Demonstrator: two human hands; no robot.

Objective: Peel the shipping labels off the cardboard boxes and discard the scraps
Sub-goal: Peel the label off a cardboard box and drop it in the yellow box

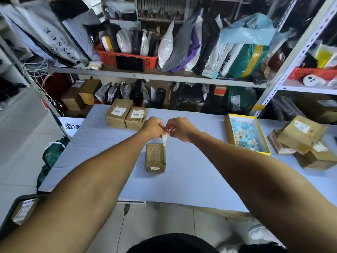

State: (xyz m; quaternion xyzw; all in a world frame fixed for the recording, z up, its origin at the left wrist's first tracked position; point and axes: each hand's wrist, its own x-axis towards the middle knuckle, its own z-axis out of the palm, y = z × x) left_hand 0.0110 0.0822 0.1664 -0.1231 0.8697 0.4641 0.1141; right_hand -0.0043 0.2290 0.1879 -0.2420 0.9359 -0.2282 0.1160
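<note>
A small brown cardboard box [155, 157] lies in the middle of the blue table [191, 179], its top bare of label and a small white sticker on its near side. Just above its far end, my left hand [154, 127] and my right hand [179, 129] meet and both pinch a crumpled white peeled label [165, 138] that hangs down toward the box's far right corner. Two more boxes [119, 115] [135, 118] with white shipping labels stand side by side at the table's far left.
A yellow-rimmed tray [229, 130] of blue and white scraps sits to the right. Beyond it lies a heap of cardboard boxes [302, 141]. Shelves [164, 74] crammed with parcels and red baskets stand behind the table. A labelled box [24, 210] sits in a black bin at lower left.
</note>
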